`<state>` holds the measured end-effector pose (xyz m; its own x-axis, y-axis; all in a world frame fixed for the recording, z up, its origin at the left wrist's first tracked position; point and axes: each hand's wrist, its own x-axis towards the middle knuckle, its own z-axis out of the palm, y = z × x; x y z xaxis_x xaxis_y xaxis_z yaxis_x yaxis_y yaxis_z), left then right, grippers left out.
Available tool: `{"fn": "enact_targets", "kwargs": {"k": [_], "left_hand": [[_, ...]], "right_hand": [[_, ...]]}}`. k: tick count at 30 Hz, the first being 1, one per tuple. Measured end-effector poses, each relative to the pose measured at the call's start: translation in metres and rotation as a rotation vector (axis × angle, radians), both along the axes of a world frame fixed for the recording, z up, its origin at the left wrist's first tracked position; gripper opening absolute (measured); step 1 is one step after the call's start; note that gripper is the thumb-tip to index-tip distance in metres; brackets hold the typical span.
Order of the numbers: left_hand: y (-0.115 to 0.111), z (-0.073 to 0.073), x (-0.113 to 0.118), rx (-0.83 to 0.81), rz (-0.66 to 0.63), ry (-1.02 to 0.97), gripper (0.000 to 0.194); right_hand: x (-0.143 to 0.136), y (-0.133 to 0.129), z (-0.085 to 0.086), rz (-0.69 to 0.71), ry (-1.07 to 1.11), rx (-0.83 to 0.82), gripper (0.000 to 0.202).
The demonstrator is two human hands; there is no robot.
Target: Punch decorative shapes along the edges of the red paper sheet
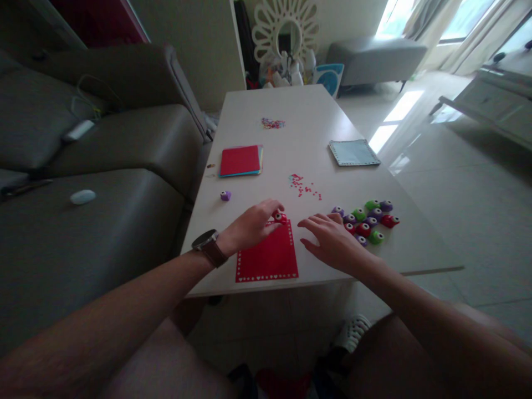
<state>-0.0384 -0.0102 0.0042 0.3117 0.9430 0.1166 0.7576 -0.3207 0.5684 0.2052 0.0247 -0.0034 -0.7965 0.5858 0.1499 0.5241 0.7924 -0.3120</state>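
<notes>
A red sheet of paper [270,252] lies near the table's front edge, with small heart-shaped holes punched along its borders. At its top edge sits a red craft punch [280,217], gripped between the thumb and fingers of my left hand [260,221]. My right hand [328,238] is held just right of the sheet, palm down, fingers apart, with nothing in it. Close beyond its fingers stands a cluster of purple, green and red craft punches [372,220]; the hand partly hides the nearest ones.
Red punched-out bits [305,187] lie mid-table. Colored paper sheets [240,160] are stacked at left, near a lone purple punch [225,195]. A pale blue punched sheet [354,152] lies at right, and more confetti [273,123] farther back. A grey sofa [124,221] flanks the table's left.
</notes>
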Motion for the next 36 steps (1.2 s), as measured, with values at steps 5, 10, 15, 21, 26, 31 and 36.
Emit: {"fn": "enact_targets", "kwargs": {"k": [5, 10, 15, 21, 26, 31, 36], "left_hand": [[-0.012, 0.003, 0.016, -0.074, -0.048, -0.072, 0.034], [-0.015, 0.0, 0.018, -0.103, -0.055, -0.137, 0.028], [-0.017, -0.001, 0.018, -0.114, -0.07, -0.247, 0.03], [-0.008, -0.007, 0.008, -0.098, -0.041, -0.111, 0.029], [0.002, -0.022, -0.004, -0.105, 0.119, 0.151, 0.033], [0.003, -0.022, -0.005, -0.233, 0.202, 0.255, 0.041], [0.003, -0.017, -0.004, -0.265, 0.189, 0.234, 0.04]], "right_hand": [[-0.005, -0.005, 0.001, 0.071, 0.05, -0.023, 0.035], [-0.007, -0.005, 0.0, 0.101, 0.06, -0.017, 0.035], [-0.008, -0.006, -0.001, 0.124, 0.087, -0.049, 0.03], [-0.006, -0.004, 0.001, 0.08, 0.105, -0.03, 0.03], [-0.004, -0.001, 0.002, 0.031, 0.087, 0.001, 0.024], [-0.003, -0.002, 0.002, 0.021, 0.049, 0.016, 0.02], [-0.001, -0.002, 0.002, 0.026, 0.038, 0.018, 0.021]]}}
